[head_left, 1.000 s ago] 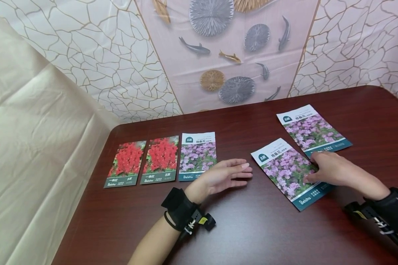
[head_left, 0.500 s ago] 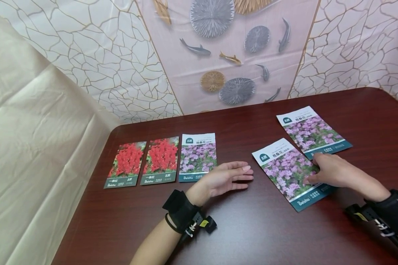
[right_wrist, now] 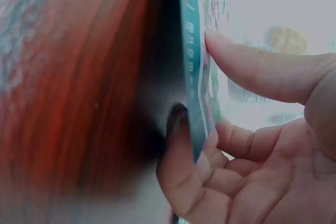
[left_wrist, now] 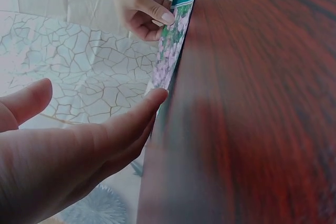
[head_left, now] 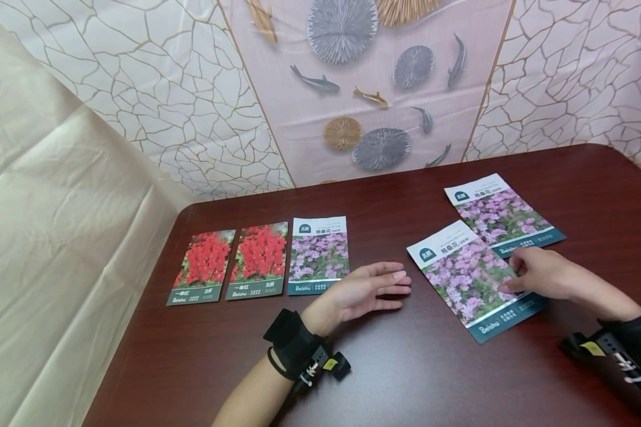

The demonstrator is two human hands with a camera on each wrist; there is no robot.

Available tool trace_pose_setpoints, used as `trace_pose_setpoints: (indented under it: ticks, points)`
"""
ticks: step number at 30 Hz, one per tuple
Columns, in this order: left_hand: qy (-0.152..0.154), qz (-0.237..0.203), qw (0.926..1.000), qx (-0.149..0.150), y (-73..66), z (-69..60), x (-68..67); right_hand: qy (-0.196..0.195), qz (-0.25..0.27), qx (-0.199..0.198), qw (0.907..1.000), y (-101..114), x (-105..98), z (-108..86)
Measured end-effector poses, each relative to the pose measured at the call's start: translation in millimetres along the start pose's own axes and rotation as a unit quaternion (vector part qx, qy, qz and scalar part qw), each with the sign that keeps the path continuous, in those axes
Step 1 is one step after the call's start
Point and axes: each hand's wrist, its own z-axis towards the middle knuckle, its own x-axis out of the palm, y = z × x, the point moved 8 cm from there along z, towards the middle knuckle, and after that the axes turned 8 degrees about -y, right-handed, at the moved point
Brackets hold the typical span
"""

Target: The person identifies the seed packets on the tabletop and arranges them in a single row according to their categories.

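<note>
The step in hand was, as I judge it, the picking up of one purple packet (head_left: 459, 279) from the table (head_left: 395, 379). The right hand (head_left: 552, 276) gripped this packet by its right long edge, not far from the green bottom strip: the thumb lay on the printed face, and the other fingers were bent behind the edge, as the right wrist view showed. So the packet was directly in the grip, and most of its length spread out to the left of the thumb and away from the person. On the side of the grip it seemed to be raised a little; whether its far end touched the table, I could not tell.

The left hand (head_left: 365, 287) held nothing. Its fingers were extended toward the grip, near the left edge of the gripped packet, but in the head view they were apart from it.

Just beyond the grip lay a second purple packet (head_left: 504, 216), partly covered by the gripped one. Well to the left of the grip, past the left hand, stood a row: the third purple packet (head_left: 319, 249), then the inner red packet (head_left: 257, 255) and the outer red packet (head_left: 203, 261).

The next move probably called for a firm pinch, a leftward carry and a small turn, to make the packet straight beside this row
</note>
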Motion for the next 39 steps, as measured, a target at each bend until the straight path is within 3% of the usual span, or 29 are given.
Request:
trace_pose_setpoints:
  ticks: [11, 18, 25, 36, 39]
  points:
    - [0.005, 0.007, 0.9999, 0.008, 1.0, -1.1, 1.5, 0.017, 0.116, 0.025, 0.9929, -3.7, -7.1, -2.6]
    - [0.008, 0.012, 0.9999, 0.003, 1.2, -2.3, 3.5, 0.035, 0.216, 0.046, 0.9747, -3.2, -8.4, -6.4]
    - [0.002, 0.015, 0.9999, 0.006, 2.3, -2.3, 2.8, 0.025, 0.239, 0.06, 0.9688, 0.4, -12.5, -5.0]
    - [-0.004, 0.037, 0.9992, 0.014, 1.6, -2.0, 2.6, -0.025, 0.235, 0.026, 0.9714, 25.4, -19.5, -4.5]
    - [-0.012, 0.05, 0.9984, 0.024, 0.0, -1.9, 2.4, -0.033, 0.246, 0.025, 0.9682, 32.8, -20.4, -4.5]
